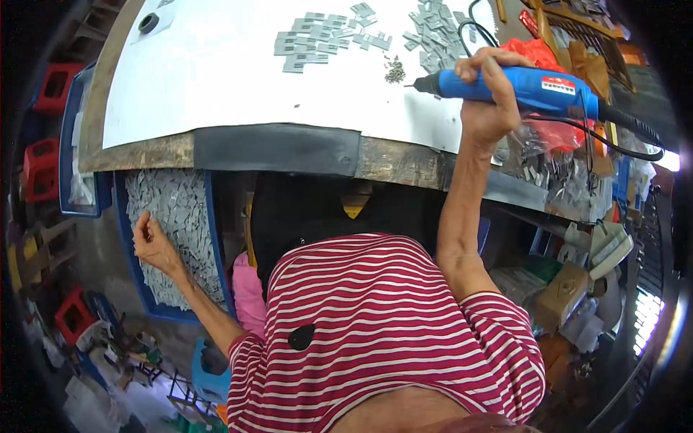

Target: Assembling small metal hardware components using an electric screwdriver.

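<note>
1. The right hand (485,94) is wrapped tight around a blue power tool (516,88), its tip pointing left over the white sheet (216,65) on the workbench (274,150).
2. Grey metal pieces (325,40) lie scattered on that sheet, just beyond the tool's tip.
3. The left hand (150,242) is down low, fingers curled, reaching into a blue tray (216,238) heaped with grey pieces; whether it grips any cannot be told.

Cluttered workshop — worn wooden workbench (151,153), red stools (42,169).
</note>
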`<state>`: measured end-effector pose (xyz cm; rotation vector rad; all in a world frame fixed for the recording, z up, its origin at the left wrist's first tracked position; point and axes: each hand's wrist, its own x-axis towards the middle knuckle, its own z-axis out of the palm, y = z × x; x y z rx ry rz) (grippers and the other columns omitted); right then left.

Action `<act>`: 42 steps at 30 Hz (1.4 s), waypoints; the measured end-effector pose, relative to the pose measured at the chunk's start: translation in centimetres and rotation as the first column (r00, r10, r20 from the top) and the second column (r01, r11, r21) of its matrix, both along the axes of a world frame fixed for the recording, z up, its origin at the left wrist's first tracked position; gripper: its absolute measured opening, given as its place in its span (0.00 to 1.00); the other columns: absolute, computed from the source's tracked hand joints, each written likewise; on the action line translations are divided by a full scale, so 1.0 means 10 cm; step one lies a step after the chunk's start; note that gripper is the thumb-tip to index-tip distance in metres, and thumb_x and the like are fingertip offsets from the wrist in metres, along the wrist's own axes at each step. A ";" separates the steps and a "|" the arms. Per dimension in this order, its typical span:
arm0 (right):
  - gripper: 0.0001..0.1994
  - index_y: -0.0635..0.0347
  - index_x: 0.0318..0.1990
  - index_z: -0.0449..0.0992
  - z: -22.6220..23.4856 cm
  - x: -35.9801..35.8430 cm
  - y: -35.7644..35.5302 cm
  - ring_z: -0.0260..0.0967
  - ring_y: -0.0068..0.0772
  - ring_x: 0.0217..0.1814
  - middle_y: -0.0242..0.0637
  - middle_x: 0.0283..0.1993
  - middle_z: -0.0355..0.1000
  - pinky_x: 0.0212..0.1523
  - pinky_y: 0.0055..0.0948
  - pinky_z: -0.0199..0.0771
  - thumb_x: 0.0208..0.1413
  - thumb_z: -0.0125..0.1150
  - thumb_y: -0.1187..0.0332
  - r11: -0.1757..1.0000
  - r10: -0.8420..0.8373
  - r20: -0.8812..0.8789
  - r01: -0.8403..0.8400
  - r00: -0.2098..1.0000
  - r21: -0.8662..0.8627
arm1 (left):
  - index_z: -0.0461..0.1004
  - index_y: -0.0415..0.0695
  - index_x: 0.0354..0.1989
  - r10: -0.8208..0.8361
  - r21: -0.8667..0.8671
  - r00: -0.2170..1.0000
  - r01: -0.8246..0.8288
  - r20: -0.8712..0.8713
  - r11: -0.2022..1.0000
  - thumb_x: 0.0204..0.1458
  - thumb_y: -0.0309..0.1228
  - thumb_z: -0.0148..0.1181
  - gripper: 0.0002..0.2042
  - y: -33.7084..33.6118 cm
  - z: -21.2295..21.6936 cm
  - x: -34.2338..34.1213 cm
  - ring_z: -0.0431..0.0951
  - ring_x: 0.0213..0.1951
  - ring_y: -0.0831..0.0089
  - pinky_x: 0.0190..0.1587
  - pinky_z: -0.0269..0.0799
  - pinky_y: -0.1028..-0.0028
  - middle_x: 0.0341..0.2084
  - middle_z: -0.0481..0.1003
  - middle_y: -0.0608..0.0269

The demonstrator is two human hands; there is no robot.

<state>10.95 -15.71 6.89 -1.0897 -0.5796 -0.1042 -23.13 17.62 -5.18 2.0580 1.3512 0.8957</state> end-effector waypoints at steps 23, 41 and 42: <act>0.09 0.68 0.32 0.66 -0.17 0.42 0.50 0.65 0.31 0.19 0.43 0.21 0.67 0.29 0.33 0.70 0.40 0.56 0.80 0.974 -0.181 0.048 0.173 0.982 0.147 | 0.73 0.37 0.30 -0.680 0.086 0.680 0.687 0.275 0.722 0.44 0.17 0.54 0.05 -1.27 0.76 1.70 0.71 0.27 0.77 0.28 0.66 0.81 0.27 0.71 0.62; 0.05 0.59 0.33 0.68 0.10 0.05 0.33 0.60 0.31 0.26 0.40 0.28 0.67 0.34 0.35 0.58 0.47 0.50 0.73 0.958 0.109 -0.074 -0.084 0.991 0.274 | 0.72 0.37 0.40 -0.664 -0.251 0.544 0.835 0.513 0.490 0.45 0.24 0.57 0.12 -1.72 0.66 2.52 0.64 0.25 0.85 0.28 0.64 0.85 0.24 0.68 0.70; 0.04 0.58 0.33 0.69 0.11 0.00 0.35 0.61 0.31 0.26 0.41 0.29 0.67 0.34 0.35 0.58 0.48 0.50 0.73 0.951 0.132 -0.062 -0.108 0.989 0.290 | 0.71 0.36 0.39 -0.662 -0.227 0.533 0.839 0.526 0.495 0.44 0.24 0.58 0.12 -1.72 0.65 2.53 0.66 0.22 0.83 0.25 0.64 0.82 0.21 0.68 0.69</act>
